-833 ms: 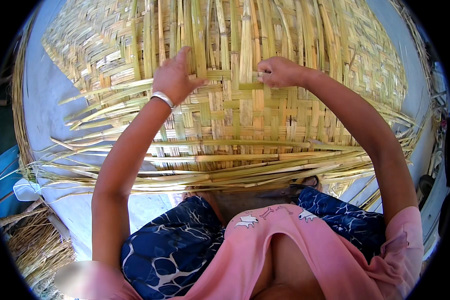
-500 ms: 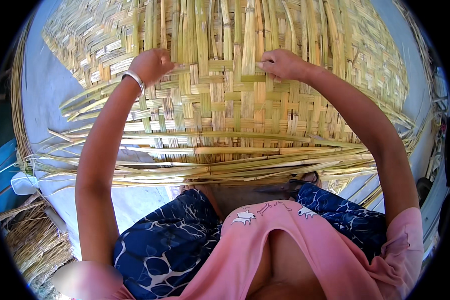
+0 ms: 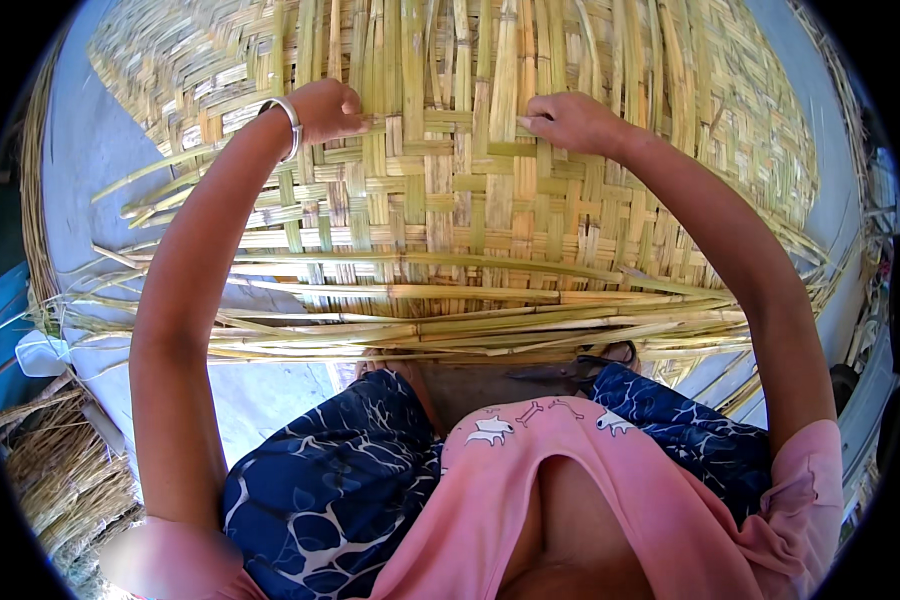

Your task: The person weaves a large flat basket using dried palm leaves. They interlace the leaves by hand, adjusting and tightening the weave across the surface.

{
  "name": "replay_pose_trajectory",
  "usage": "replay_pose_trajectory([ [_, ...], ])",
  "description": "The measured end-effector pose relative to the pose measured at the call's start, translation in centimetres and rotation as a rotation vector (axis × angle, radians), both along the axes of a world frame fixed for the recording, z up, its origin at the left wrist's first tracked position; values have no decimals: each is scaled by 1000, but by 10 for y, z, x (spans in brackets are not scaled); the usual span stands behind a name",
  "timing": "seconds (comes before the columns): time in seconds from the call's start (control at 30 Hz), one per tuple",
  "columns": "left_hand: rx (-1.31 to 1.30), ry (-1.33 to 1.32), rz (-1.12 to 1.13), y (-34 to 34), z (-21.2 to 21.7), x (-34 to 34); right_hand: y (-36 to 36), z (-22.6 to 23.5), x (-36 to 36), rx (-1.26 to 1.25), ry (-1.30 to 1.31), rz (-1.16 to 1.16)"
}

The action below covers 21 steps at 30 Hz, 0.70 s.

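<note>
A woven mat [image 3: 450,215] of yellow-green split-cane strips spreads out in front of me. My left hand [image 3: 330,112], a silver bangle on its wrist, is closed with its fingers pinching a crosswise cane strip [image 3: 432,123]. To the right, my right hand [image 3: 572,122] is closed too, thumb and forefinger pinched on the same strip. Between the hands the strip passes among lengthwise strips [image 3: 413,60] that run away from me. My curled fingers hide exactly where each pinch meets the strip.
Loose cane strips [image 3: 470,335] lie in a bundle across the near edge of the mat. Beyond them, a pair of scissors [image 3: 555,372] rests between my legs. At the left are a pile of dry straw [image 3: 65,470], a whitish container [image 3: 42,353] and a blue object [image 3: 0,310].
Both hands have shifted slightly farther from me, the left one more. Another strip end now pokes out past my left forearm. The mat looks slightly shifted in the picture.
</note>
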<state>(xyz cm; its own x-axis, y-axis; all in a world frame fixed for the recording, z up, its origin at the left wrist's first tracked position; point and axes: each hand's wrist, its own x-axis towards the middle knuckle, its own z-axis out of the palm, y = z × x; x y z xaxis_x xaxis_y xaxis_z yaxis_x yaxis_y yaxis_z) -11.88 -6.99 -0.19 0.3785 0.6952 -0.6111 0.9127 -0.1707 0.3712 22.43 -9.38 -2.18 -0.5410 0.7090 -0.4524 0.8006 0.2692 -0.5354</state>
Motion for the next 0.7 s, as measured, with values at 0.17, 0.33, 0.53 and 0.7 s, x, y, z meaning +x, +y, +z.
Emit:
replay_pose_trajectory([
  [0.17,-56,-69,79,5,-4,1,0,-11,1,62,-52,26],
  [0.33,-25,-60,203,-7,2,10,-3,-8,-1,82,-64,17],
  [0.53,-75,-174,224,-5,-6,0,-4,-4,-3,102,-127,41],
  [0.7,85,-134,126,-13,-6,4,-7,-1,-5,141,-154,66],
])
